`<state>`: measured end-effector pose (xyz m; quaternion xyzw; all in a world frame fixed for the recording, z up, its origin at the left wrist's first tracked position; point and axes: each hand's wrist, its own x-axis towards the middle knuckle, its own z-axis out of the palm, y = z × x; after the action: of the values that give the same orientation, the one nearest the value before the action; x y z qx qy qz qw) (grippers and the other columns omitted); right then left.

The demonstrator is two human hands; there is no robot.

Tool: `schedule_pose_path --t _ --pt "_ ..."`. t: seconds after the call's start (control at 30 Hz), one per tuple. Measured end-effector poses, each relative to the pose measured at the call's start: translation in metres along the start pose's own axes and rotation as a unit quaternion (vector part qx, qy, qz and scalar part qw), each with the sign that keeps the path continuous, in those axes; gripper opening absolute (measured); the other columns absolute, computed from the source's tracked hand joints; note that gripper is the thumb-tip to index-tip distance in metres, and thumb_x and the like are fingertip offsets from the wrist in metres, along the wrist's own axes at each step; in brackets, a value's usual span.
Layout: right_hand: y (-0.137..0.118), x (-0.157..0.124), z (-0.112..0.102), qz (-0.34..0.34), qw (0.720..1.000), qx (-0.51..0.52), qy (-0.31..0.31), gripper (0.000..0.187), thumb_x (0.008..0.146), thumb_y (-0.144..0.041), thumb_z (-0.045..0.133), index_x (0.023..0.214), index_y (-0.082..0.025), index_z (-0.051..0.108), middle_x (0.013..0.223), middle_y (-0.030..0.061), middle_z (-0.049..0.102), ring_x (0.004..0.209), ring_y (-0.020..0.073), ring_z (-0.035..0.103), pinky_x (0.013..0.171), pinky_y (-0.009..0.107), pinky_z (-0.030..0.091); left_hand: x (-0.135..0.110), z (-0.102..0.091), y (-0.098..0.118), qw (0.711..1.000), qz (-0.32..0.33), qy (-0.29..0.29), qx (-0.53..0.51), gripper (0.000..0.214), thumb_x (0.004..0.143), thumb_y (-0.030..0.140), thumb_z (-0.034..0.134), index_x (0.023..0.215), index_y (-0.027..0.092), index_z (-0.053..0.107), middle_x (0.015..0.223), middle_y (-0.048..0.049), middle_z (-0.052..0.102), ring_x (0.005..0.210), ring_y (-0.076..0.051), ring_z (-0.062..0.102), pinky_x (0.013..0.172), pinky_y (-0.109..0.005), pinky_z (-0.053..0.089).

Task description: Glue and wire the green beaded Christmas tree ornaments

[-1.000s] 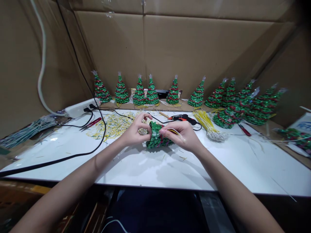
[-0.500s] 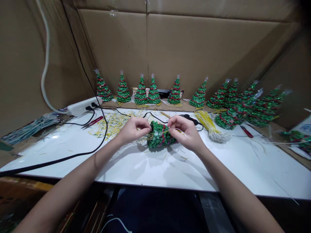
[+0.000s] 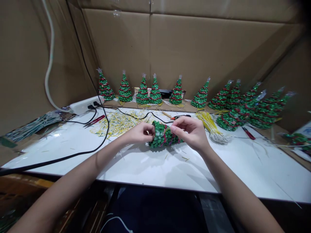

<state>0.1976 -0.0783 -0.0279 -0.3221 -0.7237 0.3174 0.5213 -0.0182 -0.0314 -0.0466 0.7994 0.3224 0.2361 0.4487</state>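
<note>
A small green Christmas tree (image 3: 159, 136) with red garland lies on its side on the white table, its base toward the left. My left hand (image 3: 139, 133) is closed at the base, with its fingers curled at the rim; the fingertips are partly hidden there. Over the tree's side, my right hand (image 3: 193, 132) pinches a thin yellowish wire (image 3: 166, 130) between thumb and forefinger. The tip of the tree is hidden behind the right hand.
Several finished trees (image 3: 124, 89) stand along the cardboard back wall. Cut wire bits (image 3: 116, 121) lie scattered at left, near red-handled pliers (image 3: 96, 120) and a white power strip (image 3: 85, 105). A wire bundle (image 3: 213, 127) and a black cord (image 3: 73, 157) lie on the table.
My left fingers have moved in against the tree's base. My right hand has shifted slightly right, and the white wire end beneath it no longer shows. The view has shifted slightly.
</note>
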Motion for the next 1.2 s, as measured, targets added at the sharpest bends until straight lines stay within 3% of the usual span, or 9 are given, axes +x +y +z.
schedule_pose_path --t 0.2,0.43,0.67,0.8,0.9,1.07,1.2 --pt "0.0028 0.0013 0.0012 0.032 0.999 -0.026 -0.015 0.017 0.077 -0.029 0.069 0.068 -0.015 0.063 0.06 -0.0001 0.059 0.049 0.0085 0.048 0.041 0.021 0.037 0.0014 -0.0005 -0.0019 0.999 0.007 -0.021 -0.034 0.012 0.068 0.019 0.059 0.074 0.01 0.063 0.069 -0.0014 0.062 0.066 -0.013 0.055 0.06 -0.021 0.043" --pt "0.0001 0.001 0.0 0.039 0.997 0.059 -0.02 0.016 0.077 -0.031 0.07 0.079 -0.016 0.065 0.066 0.0015 0.065 0.046 0.0086 0.05 0.041 0.021 0.04 0.0006 -0.0007 -0.0035 1.0 -0.016 -0.002 -0.01 0.013 0.069 0.02 0.059 0.071 0.009 0.066 0.061 0.0002 0.059 0.057 -0.01 0.05 0.053 -0.019 0.038" --pt "0.0053 0.0011 0.0016 0.042 0.995 -0.074 -0.05 0.019 0.077 -0.031 0.068 0.071 -0.014 0.067 0.06 0.0016 0.062 0.048 0.0088 0.047 0.042 0.021 0.036 0.0026 0.0003 -0.0073 0.996 -0.015 -0.019 -0.085 0.016 0.068 0.022 0.065 0.077 0.008 0.066 0.067 -0.0029 0.064 0.063 -0.013 0.057 0.058 -0.021 0.042" --pt "0.0025 0.0024 0.0009 0.085 0.995 0.004 -0.056 0.021 0.072 -0.033 0.073 0.08 -0.014 0.067 0.062 0.0013 0.063 0.049 0.0104 0.053 0.042 0.021 0.041 0.0034 -0.0012 -0.0078 0.995 -0.032 -0.02 -0.088 0.016 0.067 0.023 0.065 0.073 0.009 0.065 0.066 -0.0028 0.064 0.059 -0.012 0.055 0.055 -0.02 0.042" --pt "0.0014 0.003 0.0006 0.106 0.992 0.029 -0.066 0.023 0.07 -0.035 0.075 0.075 -0.014 0.065 0.057 -0.0002 0.061 0.045 0.0104 0.053 0.04 0.021 0.04 0.0033 -0.0015 -0.0056 0.994 -0.039 -0.026 -0.097 0.014 0.066 0.023 0.066 0.07 0.009 0.065 0.065 -0.0018 0.063 0.057 -0.011 0.053 0.055 -0.02 0.041" --pt "0.0078 0.0041 0.0033 0.059 0.994 -0.074 -0.059 0.02 0.075 -0.033 0.07 0.069 -0.014 0.069 0.061 0.0018 0.064 0.049 0.0093 0.05 0.043 0.021 0.037 0.0035 -0.0001 -0.0047 0.988 -0.034 -0.023 -0.148 0.019 0.066 0.022 0.068 0.08 0.008 0.067 0.067 -0.0021 0.064 0.057 -0.009 0.051 0.053 -0.019 0.039" --pt "0.0097 0.0051 0.0014 0.053 0.991 -0.107 -0.066 0.019 0.075 -0.033 0.069 0.073 -0.014 0.07 0.062 0.0019 0.064 0.051 0.0099 0.05 0.045 0.021 0.037 0.0046 -0.0006 -0.0074 0.989 -0.041 -0.022 -0.138 0.017 0.065 0.022 0.068 0.074 0.008 0.067 0.063 -0.0012 0.063 0.054 -0.009 0.05 0.051 -0.018 0.037"
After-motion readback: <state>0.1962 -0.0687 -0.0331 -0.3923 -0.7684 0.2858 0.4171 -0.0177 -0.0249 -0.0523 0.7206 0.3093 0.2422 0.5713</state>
